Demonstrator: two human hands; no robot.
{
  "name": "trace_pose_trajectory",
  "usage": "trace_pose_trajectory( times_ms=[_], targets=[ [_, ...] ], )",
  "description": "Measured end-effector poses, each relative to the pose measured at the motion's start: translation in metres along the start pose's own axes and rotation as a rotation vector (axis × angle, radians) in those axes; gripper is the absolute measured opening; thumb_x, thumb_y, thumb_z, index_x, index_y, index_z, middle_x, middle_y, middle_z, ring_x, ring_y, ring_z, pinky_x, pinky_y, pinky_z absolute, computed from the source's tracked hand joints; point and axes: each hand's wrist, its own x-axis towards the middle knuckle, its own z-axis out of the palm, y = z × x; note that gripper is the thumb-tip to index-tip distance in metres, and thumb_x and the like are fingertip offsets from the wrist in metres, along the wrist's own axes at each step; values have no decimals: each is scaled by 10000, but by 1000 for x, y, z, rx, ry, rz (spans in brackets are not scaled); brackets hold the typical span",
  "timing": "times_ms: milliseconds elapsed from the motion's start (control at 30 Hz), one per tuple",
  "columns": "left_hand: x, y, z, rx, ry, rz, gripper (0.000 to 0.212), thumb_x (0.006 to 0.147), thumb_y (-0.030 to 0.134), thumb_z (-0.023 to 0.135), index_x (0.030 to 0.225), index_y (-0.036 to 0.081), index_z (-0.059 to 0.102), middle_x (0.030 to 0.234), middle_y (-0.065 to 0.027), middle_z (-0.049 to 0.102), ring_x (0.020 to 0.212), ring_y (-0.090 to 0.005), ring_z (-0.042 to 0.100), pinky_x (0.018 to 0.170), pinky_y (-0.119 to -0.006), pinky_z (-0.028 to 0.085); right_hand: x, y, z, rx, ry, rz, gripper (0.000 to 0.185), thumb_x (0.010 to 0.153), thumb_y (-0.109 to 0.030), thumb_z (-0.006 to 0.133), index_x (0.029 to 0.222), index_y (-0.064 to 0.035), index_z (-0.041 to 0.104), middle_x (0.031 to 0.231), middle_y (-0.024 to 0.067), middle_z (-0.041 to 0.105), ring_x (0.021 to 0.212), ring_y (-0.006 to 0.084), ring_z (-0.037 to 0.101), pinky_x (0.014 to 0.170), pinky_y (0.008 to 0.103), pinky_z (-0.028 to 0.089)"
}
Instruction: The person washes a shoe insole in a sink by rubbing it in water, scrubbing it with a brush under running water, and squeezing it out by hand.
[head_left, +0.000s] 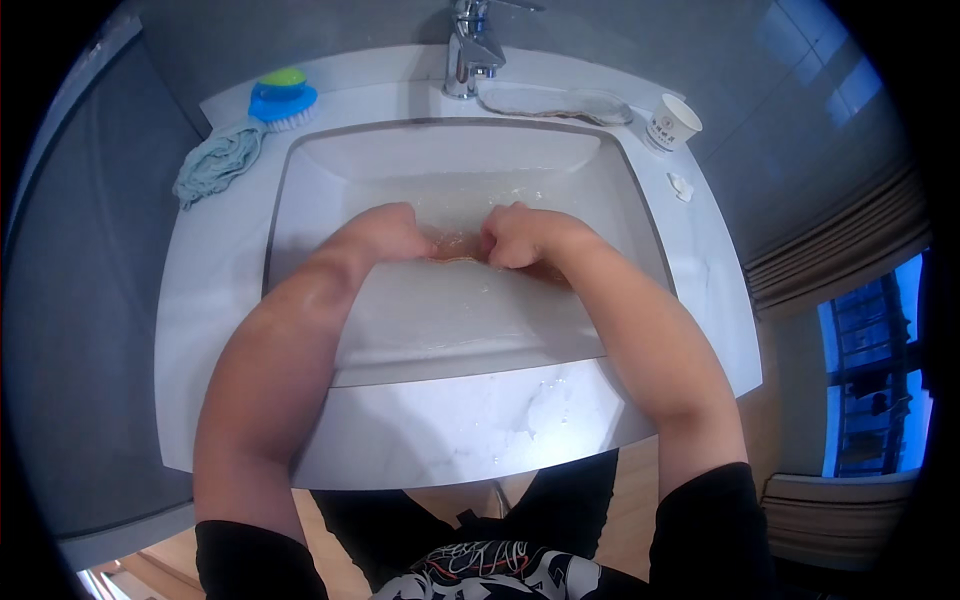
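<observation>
Both hands are at the water in a white sink basin (420, 319). A flat tan-brown item (459, 246), partly under water, stretches between them; it looks like a shoe insole, though its full shape is hidden. My left hand (397, 232) has its fingers closed on the item's left end. Farther right, my right hand (517, 234) grips the same item, and part of it shows beneath the right wrist. A second insole (556, 105), greyish with a brown edge, lies flat on the back rim, right of the chrome faucet (471, 60).
On the left counter lie a crumpled teal cloth (219, 161) and a blue scrub brush (283, 105) with a green top. A paper cup (673, 124) and a crumpled white scrap (681, 187) are at the right. Water wets the front counter edge (480, 427).
</observation>
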Motion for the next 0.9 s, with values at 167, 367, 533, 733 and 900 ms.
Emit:
trace_pose_trajectory(
  times_ms=[167, 367, 533, 733, 900],
  targets=[
    [-7, 7, -2, 86, -24, 68, 624, 763, 340, 753, 1218, -68, 622, 1183, -272, 662, 1101, -372, 648, 961, -401, 494, 1, 0, 2, -2, -20, 29, 386, 728, -183, 703, 1096, -70, 721, 1177, 175, 685, 1081, 333, 654, 949, 409, 518],
    [3, -5, 4, 69, 17, 20, 588, 721, 296, 774, 1172, -54, 634, 1152, -258, 674, 1082, -366, 652, 950, -402, 500, 17, 6, 15, 57, -137, -72, 386, 715, -136, 689, 1089, -40, 719, 1060, 164, 719, 1000, 321, 674, 876, 393, 517],
    [-4, 4, 0, 77, 2, -1, 560, 706, 264, 792, 1143, -59, 658, 1109, -246, 689, 1044, -356, 669, 916, -399, 513, 14, 5, 16, 44, -145, -73, 394, 714, -130, 687, 1092, -23, 723, 1028, 169, 726, 957, 301, 679, 848, 383, 513],
    [-2, 5, -2, 98, -58, -13, 654, 673, 283, 818, 1183, -74, 620, 1178, -259, 658, 1099, -366, 642, 954, -402, 499, 4, -4, 4, 61, -144, -25, 410, 731, -205, 710, 1087, -1, 708, 1051, 176, 717, 974, 309, 674, 849, 390, 510],
    [5, 0, 2, 100, -54, 18, 735, 662, 298, 827, 1245, -81, 586, 1232, -263, 634, 1149, -368, 621, 984, -395, 490, 7, 0, 8, 4, -100, -69, 499, 750, -251, 712, 1182, -6, 667, 1115, 183, 703, 1003, 327, 669, 858, 402, 511]
  ],
)
